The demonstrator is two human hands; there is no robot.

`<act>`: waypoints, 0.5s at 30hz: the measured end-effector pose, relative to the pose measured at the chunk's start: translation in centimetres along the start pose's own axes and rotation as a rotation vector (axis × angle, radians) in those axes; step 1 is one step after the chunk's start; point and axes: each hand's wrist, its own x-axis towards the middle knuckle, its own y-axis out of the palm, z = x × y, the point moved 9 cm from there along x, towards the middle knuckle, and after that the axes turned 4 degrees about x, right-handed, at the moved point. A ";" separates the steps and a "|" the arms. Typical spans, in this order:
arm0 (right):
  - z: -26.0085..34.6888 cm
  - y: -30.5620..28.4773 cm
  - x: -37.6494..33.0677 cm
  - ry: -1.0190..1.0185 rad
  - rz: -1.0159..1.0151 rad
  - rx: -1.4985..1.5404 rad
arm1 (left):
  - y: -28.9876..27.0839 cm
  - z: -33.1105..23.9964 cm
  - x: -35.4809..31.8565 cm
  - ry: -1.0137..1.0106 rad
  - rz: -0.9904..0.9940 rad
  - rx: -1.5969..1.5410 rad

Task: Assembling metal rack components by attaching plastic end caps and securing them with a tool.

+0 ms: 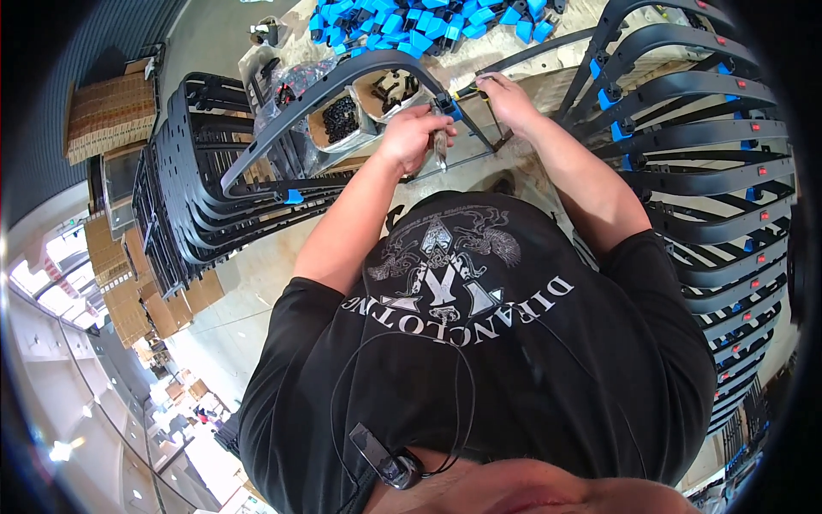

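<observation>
A black curved frame [334, 79] arches in front of me, with a blue-and-black fitting [451, 110] at its near right end. My left hand [413, 137] is closed beside that fitting, around a worn, narrow tool with a pale metal tip [441, 154] pointing toward me. I cannot make out the tool's exact kind. My right hand [511, 104] is to the right of the fitting, its fingers pinched together at a small black-and-yellow piece [469, 89]. What lies inside those fingers is mostly hidden.
Blue plastic parts [419, 30] are heaped on the far bench. Boxes of small black parts [340, 120] and dark fittings [390, 87] stand left of my hands. Stacked black frames rise at left [193, 171] and right [711, 137]. Cardboard stacks [116, 111] are farther left.
</observation>
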 end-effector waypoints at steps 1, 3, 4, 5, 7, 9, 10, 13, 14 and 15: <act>0.5 -0.2 -0.1 -0.001 -0.002 0.000 | 0.2 -0.1 -0.3 0.012 -0.049 -0.026; 0.8 0.7 -0.8 0.149 0.140 -0.076 | -0.4 3.0 1.3 0.063 0.042 0.003; 2.4 1.1 -1.1 0.146 0.140 -0.080 | -1.3 4.7 2.1 0.079 -0.034 0.218; 2.5 1.5 -1.7 0.329 0.121 -0.032 | -2.0 5.7 2.6 0.090 -0.110 0.432; 1.5 1.5 -2.8 0.520 0.091 0.015 | -1.0 3.2 1.3 0.129 -0.237 1.004; 1.1 1.8 -2.3 0.508 0.088 0.093 | -2.0 4.0 2.6 0.210 -0.324 1.090; 1.0 1.8 -2.4 0.471 0.068 0.101 | -2.3 4.4 2.6 0.212 -0.324 1.054; 1.2 1.0 -0.7 0.231 0.069 0.064 | -1.1 3.2 2.2 0.248 -0.234 0.984; 1.2 0.4 -1.0 0.208 0.021 0.033 | -0.3 4.1 2.4 0.058 -0.039 0.664; 0.6 0.2 -0.6 0.208 0.017 0.029 | -0.5 2.8 2.3 0.060 -0.035 0.662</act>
